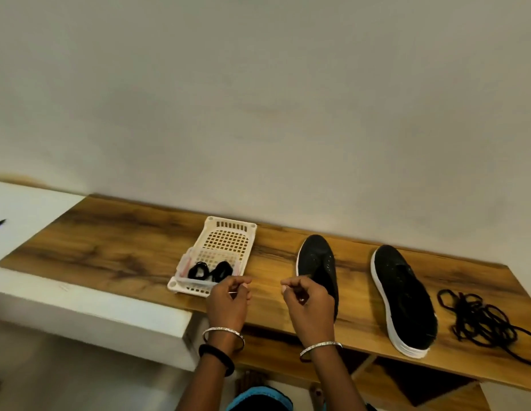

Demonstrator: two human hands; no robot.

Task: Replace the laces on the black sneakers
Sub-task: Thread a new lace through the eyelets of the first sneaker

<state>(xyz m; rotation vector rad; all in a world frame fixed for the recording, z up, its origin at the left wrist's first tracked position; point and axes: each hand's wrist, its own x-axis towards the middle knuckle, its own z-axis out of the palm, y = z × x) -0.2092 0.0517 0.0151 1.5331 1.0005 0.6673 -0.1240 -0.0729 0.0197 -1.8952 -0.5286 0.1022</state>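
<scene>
The black white-soled sneakers (405, 298) are lying unlaced on the wooden desk (116, 247), so relacing is starting. The left hand (228, 301) and right hand (307, 301) are hovering with fingers curled; any pinch is unclear. The next move is likely taking a coiled black lace (221, 269) from the white plastic basket (228, 229).
</scene>
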